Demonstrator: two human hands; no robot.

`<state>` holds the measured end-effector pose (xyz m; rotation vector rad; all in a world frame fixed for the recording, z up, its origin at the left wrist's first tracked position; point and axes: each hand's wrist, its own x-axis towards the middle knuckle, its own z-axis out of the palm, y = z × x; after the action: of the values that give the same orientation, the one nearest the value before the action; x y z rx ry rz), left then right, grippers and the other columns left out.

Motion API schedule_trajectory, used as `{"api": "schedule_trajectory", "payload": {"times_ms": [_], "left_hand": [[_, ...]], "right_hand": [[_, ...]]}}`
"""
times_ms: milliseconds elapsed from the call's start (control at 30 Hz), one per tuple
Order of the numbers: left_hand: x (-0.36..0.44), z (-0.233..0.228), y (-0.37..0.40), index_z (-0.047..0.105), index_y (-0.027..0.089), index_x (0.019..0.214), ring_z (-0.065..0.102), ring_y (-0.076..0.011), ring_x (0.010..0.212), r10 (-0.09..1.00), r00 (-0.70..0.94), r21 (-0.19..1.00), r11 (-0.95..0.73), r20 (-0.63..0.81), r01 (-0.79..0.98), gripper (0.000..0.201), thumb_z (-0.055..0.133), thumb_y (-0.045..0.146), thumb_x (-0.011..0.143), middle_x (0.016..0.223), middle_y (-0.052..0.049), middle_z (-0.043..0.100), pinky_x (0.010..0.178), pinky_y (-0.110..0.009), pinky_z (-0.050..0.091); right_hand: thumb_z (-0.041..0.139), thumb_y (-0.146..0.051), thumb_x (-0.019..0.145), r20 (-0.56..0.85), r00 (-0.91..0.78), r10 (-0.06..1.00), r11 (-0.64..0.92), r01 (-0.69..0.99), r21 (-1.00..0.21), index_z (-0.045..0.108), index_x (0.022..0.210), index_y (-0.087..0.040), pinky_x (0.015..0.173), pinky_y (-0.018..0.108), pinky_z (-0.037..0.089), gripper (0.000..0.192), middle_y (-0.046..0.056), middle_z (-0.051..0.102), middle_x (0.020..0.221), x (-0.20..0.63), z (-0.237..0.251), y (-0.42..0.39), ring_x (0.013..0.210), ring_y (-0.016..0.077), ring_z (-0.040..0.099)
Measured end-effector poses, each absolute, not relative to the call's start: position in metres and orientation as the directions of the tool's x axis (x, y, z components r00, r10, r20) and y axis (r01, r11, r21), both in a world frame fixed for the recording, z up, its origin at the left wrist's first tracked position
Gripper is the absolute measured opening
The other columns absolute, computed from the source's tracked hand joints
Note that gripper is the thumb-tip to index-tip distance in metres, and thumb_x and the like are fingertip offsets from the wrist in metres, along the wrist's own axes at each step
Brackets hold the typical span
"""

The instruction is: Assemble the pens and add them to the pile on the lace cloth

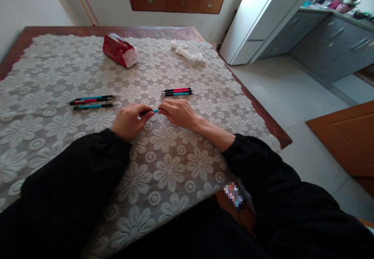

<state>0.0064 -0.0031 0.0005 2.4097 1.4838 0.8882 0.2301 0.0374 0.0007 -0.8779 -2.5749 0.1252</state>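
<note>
Both hands met mid-counter: the left hand (128, 120) and the right hand (178, 113) each pinched an end of one teal pen (149, 112), held just above the lace cloth (163, 165). Pen groups (92, 102) (177, 92) lay on either side.

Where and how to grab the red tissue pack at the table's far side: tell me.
Grip the red tissue pack across its long sides at mid-length, coming from above. It lies flat and slantwise on the lace cloth, clear of other things, so fingers can straddle its narrow width.
</note>
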Motion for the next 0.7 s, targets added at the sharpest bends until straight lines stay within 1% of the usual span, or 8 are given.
{"api": "schedule_trajectory", "payload": {"times_ms": [67,133,200,300,400,500,600,700], "left_hand": [[0.0066,0.0002,-0.0033,0.071,0.023,0.104,0.068,-0.0189,0.079,0.851,0.301,0.459,-0.494,0.431,0.738,0.026,0.064,0.043,0.09,0.094,-0.004,0.075,0.077,-0.031,0.054],[0.0067,0.0006,-0.0034,0.068,0.022,0.114,0.068,-0.0197,0.082,0.851,0.278,0.472,-0.487,0.446,0.735,0.033,0.064,0.044,0.09,0.098,-0.005,0.075,0.078,-0.032,0.054],[0.0062,0.001,-0.0026,0.07,0.021,0.108,0.067,-0.0206,0.08,0.861,0.294,0.453,-0.476,0.416,0.754,0.031,0.055,0.045,0.095,0.09,-0.005,0.075,0.076,-0.033,0.053],[0.0048,0.0002,-0.0003,0.074,0.02,0.088,0.066,-0.022,0.08,0.853,0.358,0.395,-0.499,0.379,0.771,0.036,0.048,0.044,0.099,0.082,-0.005,0.075,0.076,-0.034,0.052],[0.0041,-0.0012,0.0,0.075,0.021,0.091,0.066,-0.0231,0.085,0.825,0.34,0.377,-0.522,0.451,0.765,0.029,0.057,0.044,0.094,0.089,-0.006,0.075,0.083,-0.035,0.052],[0.0047,-0.0008,-0.0023,0.075,0.023,0.094,0.066,-0.0232,0.088,0.81,0.325,0.371,-0.53,0.489,0.763,0.026,0.059,0.043,0.093,0.089,-0.005,0.075,0.085,-0.036,0.051],[0.0057,0.0013,-0.0046,0.075,0.023,0.095,0.066,-0.0224,0.086,0.817,0.311,0.382,-0.519,0.486,0.765,0.027,0.057,0.044,0.094,0.089,-0.005,0.075,0.084,-0.035,0.051],[0.006,0.0039,-0.0049,0.074,0.022,0.088,0.066,-0.0209,0.082,0.85,0.248,0.441,-0.465,0.465,0.767,0.035,0.047,0.041,0.099,0.085,-0.005,0.075,0.077,-0.033,0.05]], "right_hand": [[0.039,-0.039,0.108,0.35,-0.705,0.616,0.786,0.575,-0.226,0.064,0.103,-0.017,0.066,0.028,0.03,0.034,0.004,0.068,0.096,0.2296,0.0011,0.0371,0.079,0.0133,0.056],[0.04,-0.039,0.107,0.351,-0.699,0.623,0.781,0.579,-0.234,0.064,0.104,-0.017,0.067,0.028,0.03,0.033,0.005,0.068,0.096,0.2293,0.0014,0.0371,0.078,0.0131,0.056],[0.04,-0.039,0.107,0.358,-0.708,0.609,0.792,0.57,-0.22,0.064,0.103,-0.016,0.068,0.028,0.031,0.033,0.005,0.068,0.095,0.2293,0.0015,0.0372,0.079,0.0133,0.056],[0.039,-0.04,0.107,0.365,-0.728,0.581,0.812,0.552,-0.191,0.064,0.102,-0.017,0.069,0.028,0.031,0.034,0.004,0.068,0.095,0.2296,0.0018,0.0372,0.081,0.0139,0.057],[0.039,-0.039,0.108,0.357,-0.722,0.593,0.803,0.562,-0.197,0.063,0.103,-0.017,0.067,0.029,0.03,0.033,0.004,0.069,0.094,0.2295,0.0026,0.0355,0.079,0.0138,0.058],[0.039,-0.038,0.108,0.348,-0.713,0.609,0.792,0.573,-0.211,0.063,0.103,-0.018,0.066,0.029,0.03,0.032,0.003,0.07,0.094,0.2291,0.0037,0.0336,0.077,0.0135,0.058],[0.038,-0.038,0.108,0.356,-0.713,0.604,0.795,0.569,-0.208,0.063,0.101,-0.018,0.068,0.029,0.031,0.032,0.004,0.07,0.093,0.2301,0.0046,0.0347,0.078,0.014,0.057],[0.036,-0.039,0.108,0.405,-0.697,0.592,0.801,0.565,-0.197,0.063,0.101,-0.018,0.076,0.029,0.035,0.035,0.005,0.069,0.095,0.2335,0.0055,0.0397,0.086,0.0159,0.057]]}}
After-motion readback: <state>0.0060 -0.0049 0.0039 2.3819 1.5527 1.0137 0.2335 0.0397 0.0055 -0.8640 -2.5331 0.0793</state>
